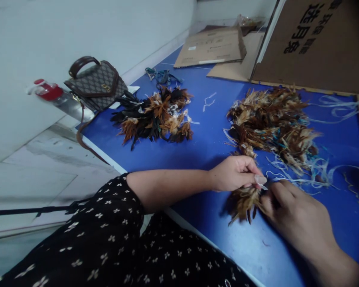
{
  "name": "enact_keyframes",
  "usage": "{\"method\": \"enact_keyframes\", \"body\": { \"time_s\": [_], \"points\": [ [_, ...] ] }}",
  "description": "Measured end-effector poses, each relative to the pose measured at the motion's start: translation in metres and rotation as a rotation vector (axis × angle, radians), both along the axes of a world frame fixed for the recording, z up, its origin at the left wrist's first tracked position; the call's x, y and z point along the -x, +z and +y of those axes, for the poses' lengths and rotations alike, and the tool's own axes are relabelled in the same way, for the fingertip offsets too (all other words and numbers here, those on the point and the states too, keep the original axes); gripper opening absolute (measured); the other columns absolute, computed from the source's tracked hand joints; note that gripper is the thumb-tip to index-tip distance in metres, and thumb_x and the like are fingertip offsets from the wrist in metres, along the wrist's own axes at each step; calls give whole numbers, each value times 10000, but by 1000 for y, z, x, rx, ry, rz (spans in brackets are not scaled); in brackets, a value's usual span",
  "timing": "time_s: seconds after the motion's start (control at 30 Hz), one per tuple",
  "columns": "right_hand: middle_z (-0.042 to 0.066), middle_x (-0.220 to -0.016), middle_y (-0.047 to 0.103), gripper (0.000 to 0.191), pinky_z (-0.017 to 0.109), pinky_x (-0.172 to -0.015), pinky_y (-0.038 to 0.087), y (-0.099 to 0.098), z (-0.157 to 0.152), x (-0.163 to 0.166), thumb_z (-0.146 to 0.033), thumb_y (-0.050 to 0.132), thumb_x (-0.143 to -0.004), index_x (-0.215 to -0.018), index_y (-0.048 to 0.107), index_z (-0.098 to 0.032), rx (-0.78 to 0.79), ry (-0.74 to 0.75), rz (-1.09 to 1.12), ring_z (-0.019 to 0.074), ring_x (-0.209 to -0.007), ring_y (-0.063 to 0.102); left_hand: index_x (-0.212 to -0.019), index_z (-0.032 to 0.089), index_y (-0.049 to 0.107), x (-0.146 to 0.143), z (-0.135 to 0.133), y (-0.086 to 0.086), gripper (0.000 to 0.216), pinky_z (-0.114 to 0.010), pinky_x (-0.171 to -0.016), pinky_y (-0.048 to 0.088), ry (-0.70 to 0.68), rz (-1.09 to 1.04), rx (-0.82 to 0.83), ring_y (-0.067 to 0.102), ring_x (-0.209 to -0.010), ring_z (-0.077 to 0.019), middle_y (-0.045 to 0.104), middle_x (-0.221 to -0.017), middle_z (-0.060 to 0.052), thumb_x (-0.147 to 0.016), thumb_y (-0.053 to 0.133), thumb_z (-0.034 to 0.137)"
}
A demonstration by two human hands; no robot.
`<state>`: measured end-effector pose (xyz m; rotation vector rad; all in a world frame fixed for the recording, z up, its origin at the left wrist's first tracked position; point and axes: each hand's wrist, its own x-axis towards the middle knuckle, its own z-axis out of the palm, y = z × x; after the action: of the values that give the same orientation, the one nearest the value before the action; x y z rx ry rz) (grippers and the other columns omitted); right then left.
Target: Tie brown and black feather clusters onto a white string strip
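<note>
Wall [122, 24]: white, plain, running along one side of the blue table [209, 135] to a corner at the far end. Table edge: pale strip. Lower left: pale panels [48, 183] with straight seams and a grey smear (floor or wall, cannot tell). Far end: flattened cardboard [209, 46]. Right: brown board [332, 59], upright, dark printed characters. Light: cool, dim; soft sheen on the tabletop.

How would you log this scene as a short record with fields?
Surface: blue tabletop
Left hand: closed on brown feathers
Right hand: close beside the left, grip partly hidden
Left side: black-and-brown feather pile, handbag, red-capped bottle
Right side: brown feather pile, white ribbons
Back: cardboard
</note>
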<state>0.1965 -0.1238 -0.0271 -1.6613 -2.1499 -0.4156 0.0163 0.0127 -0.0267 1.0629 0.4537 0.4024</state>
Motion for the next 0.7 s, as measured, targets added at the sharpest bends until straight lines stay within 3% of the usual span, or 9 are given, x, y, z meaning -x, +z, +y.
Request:
{"method": "enact_keyframes", "body": {
  "time_s": [0.17,0.27,0.37,0.47,0.57,0.7],
  "points": [
    [2,-750,528,290,349,-661,358,-1,0,0,-273,541,-1096,-809,504,-254,-1,13,-6,172,-684,539,-848,154,648,2,5,1,508,-275,-701,504,-61,4,14,659,-660,-85,744,-719,15,-683,1069,383],
    [5,-765,594,281,332,-656,390,-3,-2,-4,-312,591,-1100,-828,580,-240,30,42,58,163,-691,591,-825,146,656,3,7,2,472,-279,-732,527,-58,48,-39,684,-692,-94,738,-715,11,-682,1067,330],
    [17,-955,753,166,294,-690,473,-2,-4,-9,-336,664,-1085,-955,702,-240,86,114,218,147,-775,699,-867,150,669,4,6,2,386,-253,-675,498,-23,99,-134,649,-654,-74,720,-707,26,-764,1014,288],
    [24,-1097,789,41,276,-757,554,2,-4,-6,-306,736,-1040,-1055,757,-274,121,145,447,153,-866,753,-972,166,653,6,3,1,343,-233,-608,464,11,161,-184,611,-589,-64,712,-695,46,-831,950,264],
    [40,-1011,772,52,293,-739,584,10,-1,2,-336,770,-1004,-994,772,-286,141,126,660,177,-839,749,-1016,187,605,8,2,-1,362,-222,-580,459,34,174,-190,614,-559,-71,710,-686,61,-833,915,218],
    [34,-888,747,204,274,-593,537,21,0,7,-471,767,-979,-899,753,-285,200,-19,836,174,-720,691,-891,158,662,10,2,1,323,-218,-579,466,24,158,-150,608,-568,-66,691,-679,41,-778,954,236]
  ]
}}
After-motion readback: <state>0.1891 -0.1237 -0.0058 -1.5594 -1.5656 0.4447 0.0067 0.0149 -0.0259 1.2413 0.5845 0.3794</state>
